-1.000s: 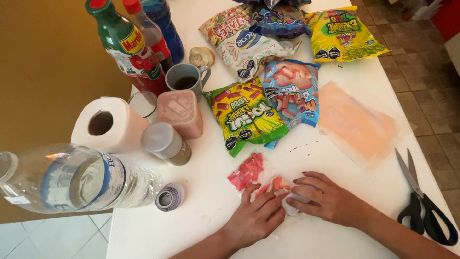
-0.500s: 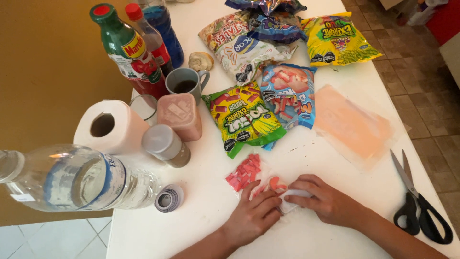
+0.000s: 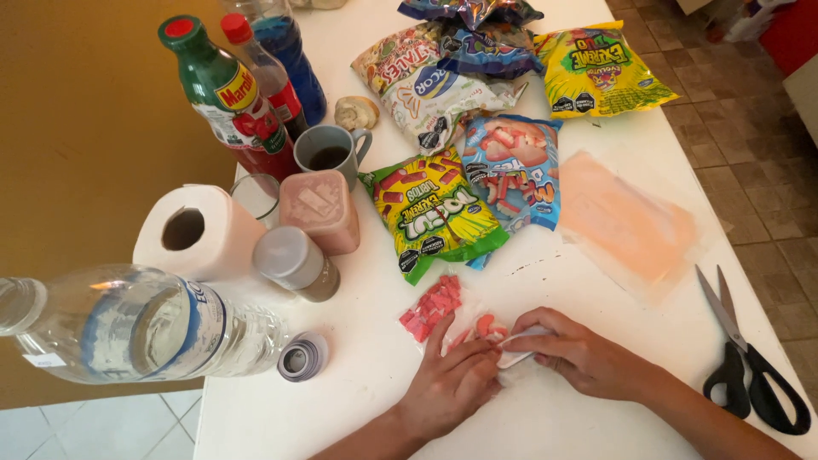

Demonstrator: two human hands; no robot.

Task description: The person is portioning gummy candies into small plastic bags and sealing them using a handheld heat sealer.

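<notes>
Near the front edge of the white surface (image 3: 596,102), left hand (image 3: 452,383) and right hand (image 3: 584,358) pinch a small white wrapper (image 3: 518,347) between closed fingers, red-pink candies (image 3: 434,304) just beside them, black scissors (image 3: 750,366) toward the right edge.

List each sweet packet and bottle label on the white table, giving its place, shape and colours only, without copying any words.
Yellow-green sweet bag: table centre, crinkled, red sticks pictured.
Light-blue sweet bag: to its right, pink pieces pictured.
Yellow sweet bag: far right, flat.
White snack bag: far centre, multicoloured print.
Dark-blue foil bag: far edge.
Green bottle's label: far left, yellow with red.
Clear water bottle's label: near left, white and blue band.
</notes>
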